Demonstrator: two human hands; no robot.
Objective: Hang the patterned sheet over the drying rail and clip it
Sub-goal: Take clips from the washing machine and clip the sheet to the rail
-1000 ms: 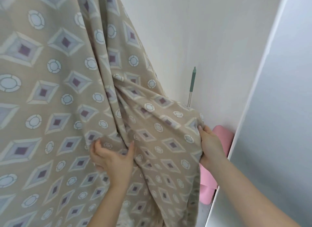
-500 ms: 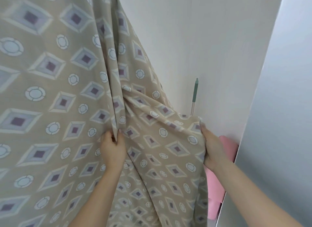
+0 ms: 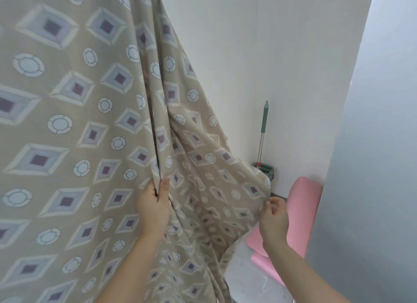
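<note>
Pale floor (image 3: 248,284) under pink object (image 3: 300,214).

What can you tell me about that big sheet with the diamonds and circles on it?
The patterned sheet is beige woven-looking cloth printed with pale diamonds that have purple centres and with white rings. It hangs from above the picture, so its top is out of view, and it falls in long folds. The left hand pinches a vertical fold near the middle. The right hand holds its right edge, pulling that part out sideways. No clip shows.
</note>
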